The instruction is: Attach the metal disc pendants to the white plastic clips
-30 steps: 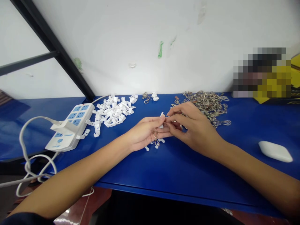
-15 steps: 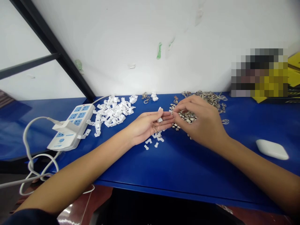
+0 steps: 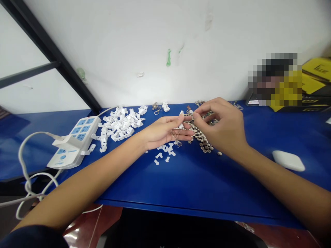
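Note:
My left hand [image 3: 165, 131] is palm up, its thumb pressing a small white plastic piece [image 3: 181, 125] against the fingers. A thin metal key ring with chain [image 3: 177, 135] hangs across those fingers. Beside the left fingertips, my right hand [image 3: 222, 124] pinches thumb and forefinger together; what is between them is too small to make out. Round metal-rimmed discs [image 3: 205, 146] lie under and beside the right hand. Small flat white pieces [image 3: 165, 151] are scattered below my left hand.
A heap of white plastic parts [image 3: 120, 124] lies left, by a white power strip [image 3: 74, 141] with a looping cable. Metal rings [image 3: 156, 108] lie at the back. A white rounded case [image 3: 289, 160] and yellow-black boxes [image 3: 314, 81] are at right, on the blue table [image 3: 168, 186].
The view has shifted slightly right. My left fingers have spread a little, and the metal ring hangs lower. The right hand's pinch has risen slightly beside the left fingertips, uncovering more discs.

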{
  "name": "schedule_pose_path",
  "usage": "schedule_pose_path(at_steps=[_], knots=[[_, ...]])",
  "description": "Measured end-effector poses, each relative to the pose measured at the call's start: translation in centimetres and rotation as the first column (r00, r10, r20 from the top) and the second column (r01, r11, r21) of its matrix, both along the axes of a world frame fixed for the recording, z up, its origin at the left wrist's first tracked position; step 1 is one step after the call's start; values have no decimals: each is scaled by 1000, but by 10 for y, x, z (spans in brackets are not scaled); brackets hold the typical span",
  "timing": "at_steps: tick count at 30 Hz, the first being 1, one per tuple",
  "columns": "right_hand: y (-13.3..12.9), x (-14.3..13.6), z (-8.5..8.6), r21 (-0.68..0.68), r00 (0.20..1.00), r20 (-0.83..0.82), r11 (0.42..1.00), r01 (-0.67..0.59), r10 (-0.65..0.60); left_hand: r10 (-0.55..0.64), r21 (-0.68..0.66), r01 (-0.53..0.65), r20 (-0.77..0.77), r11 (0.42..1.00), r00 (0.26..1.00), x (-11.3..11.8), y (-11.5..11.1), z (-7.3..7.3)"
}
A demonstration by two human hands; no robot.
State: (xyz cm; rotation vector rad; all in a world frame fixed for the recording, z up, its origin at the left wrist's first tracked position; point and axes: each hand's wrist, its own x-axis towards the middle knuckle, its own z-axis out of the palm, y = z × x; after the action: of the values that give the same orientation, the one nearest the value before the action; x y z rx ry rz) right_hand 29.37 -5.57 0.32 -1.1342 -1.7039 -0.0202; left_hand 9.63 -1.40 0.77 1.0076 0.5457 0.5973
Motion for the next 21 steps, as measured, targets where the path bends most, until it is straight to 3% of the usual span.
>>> schedule_pose_path(at_steps=[4, 7, 11, 17, 21], knots=[[-5, -5, 2, -25, 997, -2, 996, -83, 83, 27, 62, -24, -48, 998, 998, -25, -12, 3], [-7, -8, 3, -120, 981, -7, 974, -193, 193, 13, 114, -4, -78, 993, 997, -38, -17, 0], [-8, -9, -1, -249, 942, -26, 910, -332, 336, 0, 167, 21, -125, 986, 992, -43, -19, -8], [-7, -9, -2, -322, 926, -77, 870, -373, 369, 41, 195, -16, -128, 981, 991, -43, -21, -13], [-11, -10, 5, -503, 880, -211, 725, -471, 425, -10, 278, 60, -180, 959, 984, -45, -21, -15]])
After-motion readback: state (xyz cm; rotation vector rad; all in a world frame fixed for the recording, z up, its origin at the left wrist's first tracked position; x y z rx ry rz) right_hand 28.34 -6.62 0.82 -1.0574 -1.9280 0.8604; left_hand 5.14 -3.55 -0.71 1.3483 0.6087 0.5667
